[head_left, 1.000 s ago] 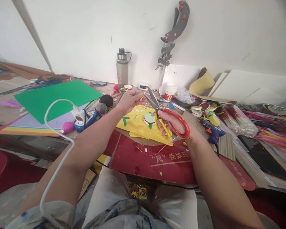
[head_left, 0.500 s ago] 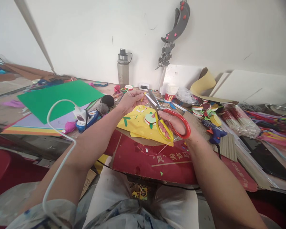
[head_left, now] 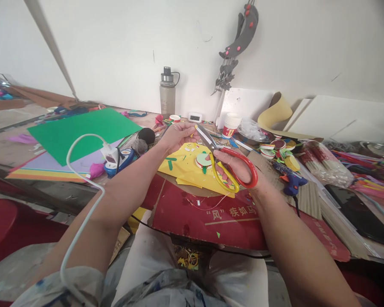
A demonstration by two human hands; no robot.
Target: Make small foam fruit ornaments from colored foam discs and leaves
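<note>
My right hand (head_left: 232, 166) grips a pair of scissors (head_left: 243, 167) with one red and one yellow handle loop; the blades point up and left and look nearly closed. At their tip, my left hand (head_left: 181, 135) pinches a small yellow piece of paper (head_left: 196, 126) between thumb and fingers. Beneath the hands lie yellow sheets (head_left: 192, 170) strewn with small white and green scraps. A round pale green disc with a white rim (head_left: 203, 160) and green tabs rests on them, partly behind the scissors. Left of it are green strips (head_left: 170, 163).
A red board (head_left: 185, 221) covers the table's front edge. Leftward are a green sheet (head_left: 83, 132), coloured sheets and a power strip (head_left: 118, 164) with a white cable. A bottle (head_left: 167, 94) and paper cups (head_left: 232, 124) stand behind. A blue glue gun (head_left: 292, 181) and phone (head_left: 361, 215) lie rightward.
The scissor handles have come closer together and the blades have closed on the small yellow piece. The whole view has shifted slightly; my left hand keeps its pinch.
</note>
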